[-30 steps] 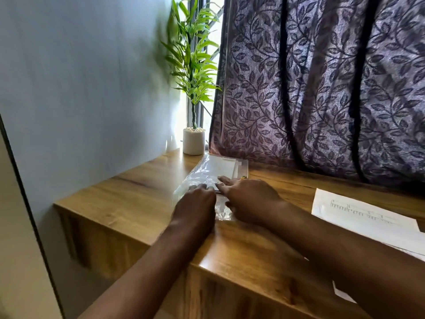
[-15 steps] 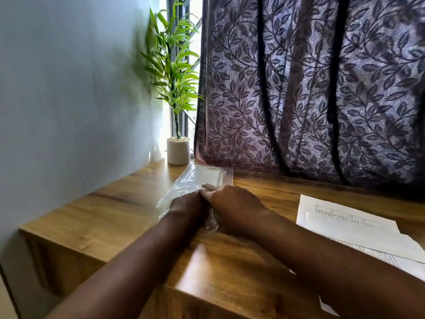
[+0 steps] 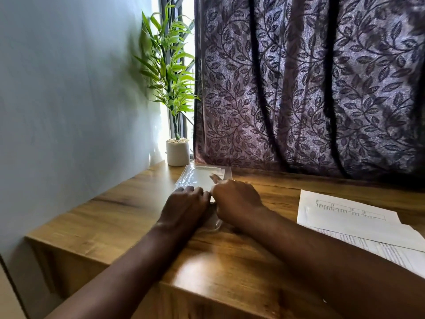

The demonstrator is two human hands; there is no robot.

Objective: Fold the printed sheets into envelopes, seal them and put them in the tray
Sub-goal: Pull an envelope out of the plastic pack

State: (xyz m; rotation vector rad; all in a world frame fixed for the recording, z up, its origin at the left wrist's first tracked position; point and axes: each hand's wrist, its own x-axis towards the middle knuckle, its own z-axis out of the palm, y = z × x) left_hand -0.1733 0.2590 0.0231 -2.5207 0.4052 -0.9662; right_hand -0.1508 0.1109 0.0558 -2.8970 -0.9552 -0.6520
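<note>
While both hands press a plastic packet (image 3: 202,177) — wooden desk (image 3: 115,215), leaf-patterned curtain (image 3: 310,88).

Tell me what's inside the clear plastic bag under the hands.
Through the clear plastic bag a stack of white, envelope-like paper shows at its far end. The left hand and right hand cover the near end, so its contents there are hidden.
</note>
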